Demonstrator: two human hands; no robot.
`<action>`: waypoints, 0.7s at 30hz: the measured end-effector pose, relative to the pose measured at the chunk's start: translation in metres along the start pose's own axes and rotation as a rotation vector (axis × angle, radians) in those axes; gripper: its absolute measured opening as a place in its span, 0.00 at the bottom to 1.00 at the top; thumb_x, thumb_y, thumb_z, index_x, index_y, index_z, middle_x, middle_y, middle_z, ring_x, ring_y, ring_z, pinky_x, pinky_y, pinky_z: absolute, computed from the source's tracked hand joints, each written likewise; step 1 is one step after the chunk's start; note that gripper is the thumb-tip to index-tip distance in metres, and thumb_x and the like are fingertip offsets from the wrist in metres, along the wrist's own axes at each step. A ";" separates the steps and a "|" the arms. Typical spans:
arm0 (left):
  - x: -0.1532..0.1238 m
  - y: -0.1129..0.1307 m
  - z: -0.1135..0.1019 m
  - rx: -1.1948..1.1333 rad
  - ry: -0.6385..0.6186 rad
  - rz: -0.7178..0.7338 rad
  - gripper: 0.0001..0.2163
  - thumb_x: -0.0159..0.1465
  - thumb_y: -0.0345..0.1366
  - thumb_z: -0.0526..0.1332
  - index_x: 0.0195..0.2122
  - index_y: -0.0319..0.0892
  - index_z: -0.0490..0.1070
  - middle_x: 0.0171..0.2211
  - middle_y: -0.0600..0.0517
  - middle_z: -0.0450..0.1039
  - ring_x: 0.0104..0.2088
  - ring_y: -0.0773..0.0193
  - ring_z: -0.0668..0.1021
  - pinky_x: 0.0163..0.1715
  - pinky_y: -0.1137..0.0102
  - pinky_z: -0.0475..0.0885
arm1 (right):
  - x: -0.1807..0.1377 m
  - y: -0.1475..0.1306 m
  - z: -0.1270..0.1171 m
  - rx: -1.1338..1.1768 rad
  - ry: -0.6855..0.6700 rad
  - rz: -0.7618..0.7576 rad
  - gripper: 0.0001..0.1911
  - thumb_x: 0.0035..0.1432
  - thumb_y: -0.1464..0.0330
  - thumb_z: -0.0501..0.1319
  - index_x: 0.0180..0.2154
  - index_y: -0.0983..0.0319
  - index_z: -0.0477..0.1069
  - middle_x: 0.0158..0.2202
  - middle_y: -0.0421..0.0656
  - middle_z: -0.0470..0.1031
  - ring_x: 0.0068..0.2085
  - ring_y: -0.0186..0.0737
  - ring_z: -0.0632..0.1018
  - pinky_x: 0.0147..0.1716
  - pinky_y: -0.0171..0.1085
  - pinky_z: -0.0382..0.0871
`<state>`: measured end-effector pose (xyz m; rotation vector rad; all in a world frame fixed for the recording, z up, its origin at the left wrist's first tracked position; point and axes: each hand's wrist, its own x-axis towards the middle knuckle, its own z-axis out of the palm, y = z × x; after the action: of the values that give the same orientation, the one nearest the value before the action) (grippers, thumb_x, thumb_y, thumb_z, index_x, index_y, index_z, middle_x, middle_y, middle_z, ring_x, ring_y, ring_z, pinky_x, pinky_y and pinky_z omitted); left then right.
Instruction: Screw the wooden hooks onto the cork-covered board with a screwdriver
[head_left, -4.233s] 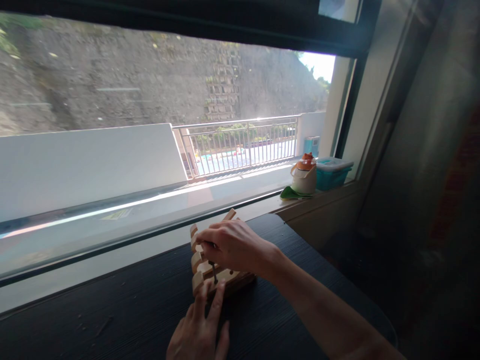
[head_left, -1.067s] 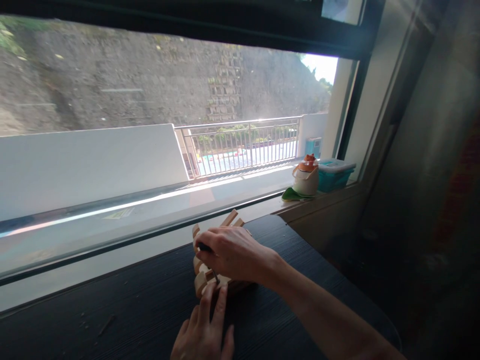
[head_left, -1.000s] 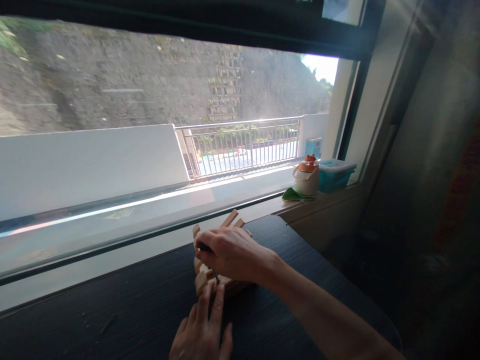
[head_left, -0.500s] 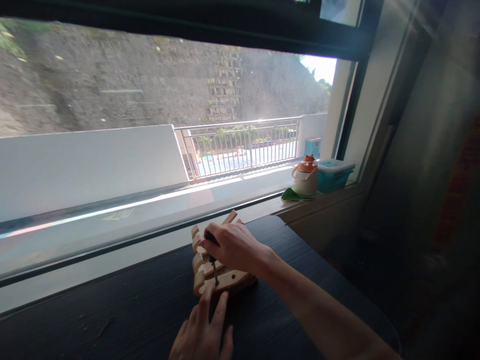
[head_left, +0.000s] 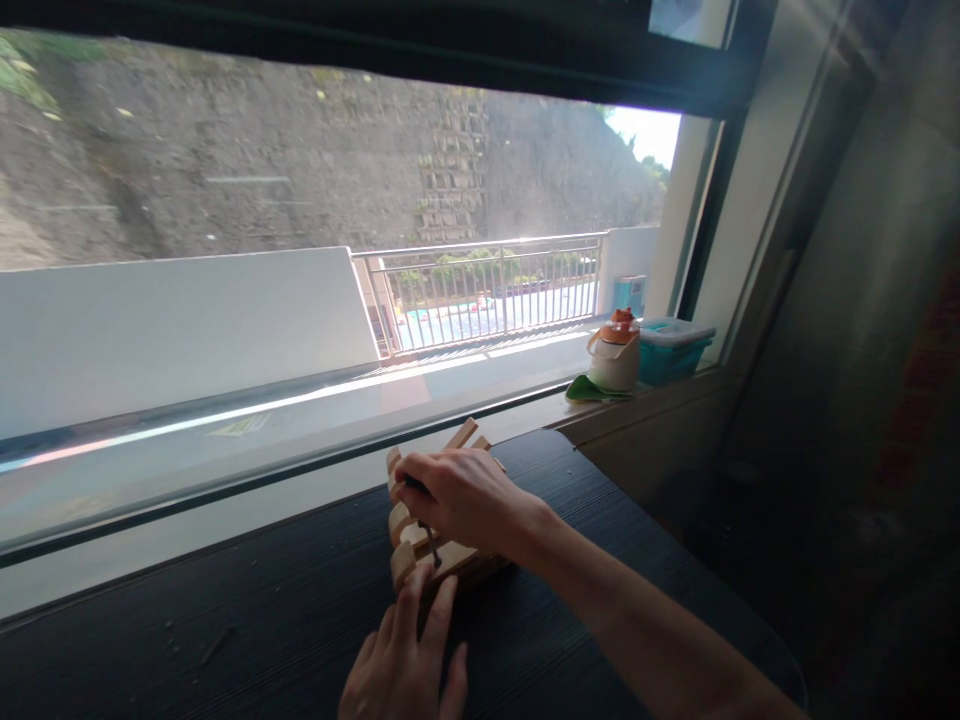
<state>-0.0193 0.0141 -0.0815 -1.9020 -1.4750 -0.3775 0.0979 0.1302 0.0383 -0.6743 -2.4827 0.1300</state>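
Observation:
A light wooden assembly (head_left: 409, 545) of several slats lies on the dark table (head_left: 225, 620) by the window. My right hand (head_left: 461, 500) is closed round a small dark-handled screwdriver (head_left: 427, 525), whose thin shaft points down into the nearest slat. My left hand (head_left: 409, 665) lies on the table in front of the wood, its fingers stretched out, with two fingertips pressing the near slat's edge. The far slats stick out behind my right hand.
On the window sill at the right stand a white jug with an orange lid (head_left: 615, 355) on a green mat and a teal plastic box (head_left: 671, 350). The table's rounded edge (head_left: 750, 620) drops off to the right. Glass runs along the table's far side.
My right hand has twisted slightly on the screwdriver and sits a little lower over the wood than half a second ago. My left hand keeps pressing the near slat.

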 end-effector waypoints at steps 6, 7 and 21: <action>0.004 0.002 0.002 0.012 0.064 0.025 0.19 0.55 0.33 0.56 0.49 0.36 0.66 0.48 0.39 0.70 0.40 0.59 0.79 0.32 0.69 0.77 | 0.001 0.004 0.004 -0.015 0.018 0.052 0.14 0.63 0.59 0.50 0.37 0.61 0.68 0.28 0.42 0.76 0.31 0.38 0.76 0.26 0.35 0.49; 0.004 0.002 0.002 0.011 0.068 0.023 0.19 0.55 0.33 0.56 0.48 0.36 0.66 0.48 0.39 0.70 0.41 0.58 0.79 0.33 0.69 0.77 | 0.002 0.005 0.004 -0.019 0.025 0.066 0.14 0.63 0.59 0.50 0.36 0.61 0.68 0.28 0.42 0.76 0.30 0.37 0.75 0.26 0.35 0.49; 0.000 -0.003 0.004 -0.051 0.034 -0.007 0.19 0.57 0.36 0.56 0.51 0.40 0.65 0.51 0.42 0.68 0.44 0.58 0.77 0.38 0.69 0.77 | -0.005 -0.001 -0.011 0.050 -0.027 -0.080 0.10 0.62 0.64 0.52 0.41 0.60 0.69 0.35 0.43 0.76 0.36 0.39 0.75 0.29 0.34 0.56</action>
<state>-0.0225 0.0167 -0.0837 -1.9210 -1.4632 -0.4532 0.1073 0.1260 0.0452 -0.5547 -2.5190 0.1713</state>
